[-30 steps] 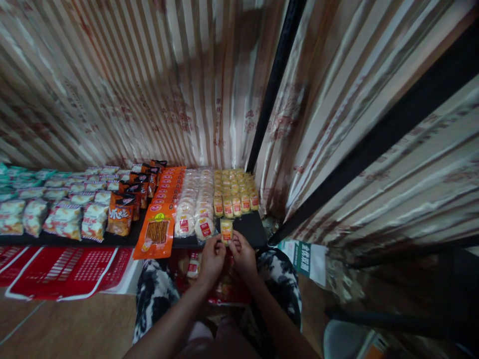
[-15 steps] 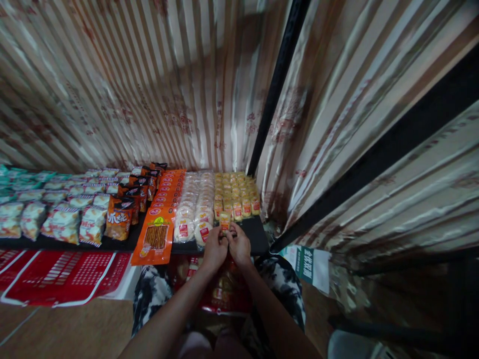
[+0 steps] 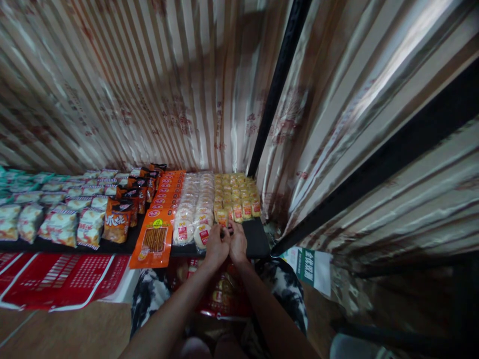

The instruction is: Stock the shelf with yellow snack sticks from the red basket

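Observation:
Small yellow snack packets with red-and-white labels [image 3: 237, 213] stand in tight rows at the right end of the black shelf [image 3: 256, 239]. At the left of their front row, one yellow packet [image 3: 222, 218] sits slightly nearer to me. Just below it, my left hand [image 3: 217, 247] has its fingers curled in, nothing visible inside them. My right hand [image 3: 238, 243] is beside it, fingers also curled, and the fingertips of both hands nearly meet. Whether they touch the packet I cannot tell. Round white crackers in clear wrappers [image 3: 203, 234] lie left of my hands.
Further left are orange snack-stick packs [image 3: 155, 237], brown-orange bags [image 3: 117, 219] and white puffy bags [image 3: 58, 227]. A red basket [image 3: 63, 281] stands under the shelf. A red package [image 3: 224, 294] lies between my knees. Black posts [image 3: 275, 94] rise before a striped curtain [image 3: 194, 99].
The yellow packet that both hands were holding now stands at the front row's left end. My hands have drawn together below it, their fingers curling in. The view shifted slightly.

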{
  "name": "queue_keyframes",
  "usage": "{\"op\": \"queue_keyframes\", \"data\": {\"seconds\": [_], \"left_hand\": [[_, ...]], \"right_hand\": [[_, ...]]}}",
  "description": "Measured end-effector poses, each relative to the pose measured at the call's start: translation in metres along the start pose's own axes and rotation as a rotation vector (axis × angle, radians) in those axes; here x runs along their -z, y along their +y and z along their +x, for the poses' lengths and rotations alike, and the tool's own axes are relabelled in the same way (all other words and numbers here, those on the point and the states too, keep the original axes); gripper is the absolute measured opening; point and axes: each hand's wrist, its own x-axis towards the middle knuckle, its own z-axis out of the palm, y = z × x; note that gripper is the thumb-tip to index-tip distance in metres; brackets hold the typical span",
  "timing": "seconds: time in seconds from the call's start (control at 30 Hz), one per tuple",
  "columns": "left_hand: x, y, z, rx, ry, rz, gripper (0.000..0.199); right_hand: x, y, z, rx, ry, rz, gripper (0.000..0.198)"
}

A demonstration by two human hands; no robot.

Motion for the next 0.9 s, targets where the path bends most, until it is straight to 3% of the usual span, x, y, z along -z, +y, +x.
{"op": "queue_keyframes", "data": {"seconds": [0.5, 0.9], "left_hand": [[-0.005, 0.0, 0.0, -0.08, 0.024, 0.005, 0.02], [-0.007, 0.001, -0.01, 0.009, 0.014, 0.03, 0.029]], "right_hand": [[-0.001, 0.0, -0.003, 0.017, 0.029, 0.06, 0.03], [0.005, -0.006, -0.007, 0.062, -0.013, 0.008, 0.02]]}}
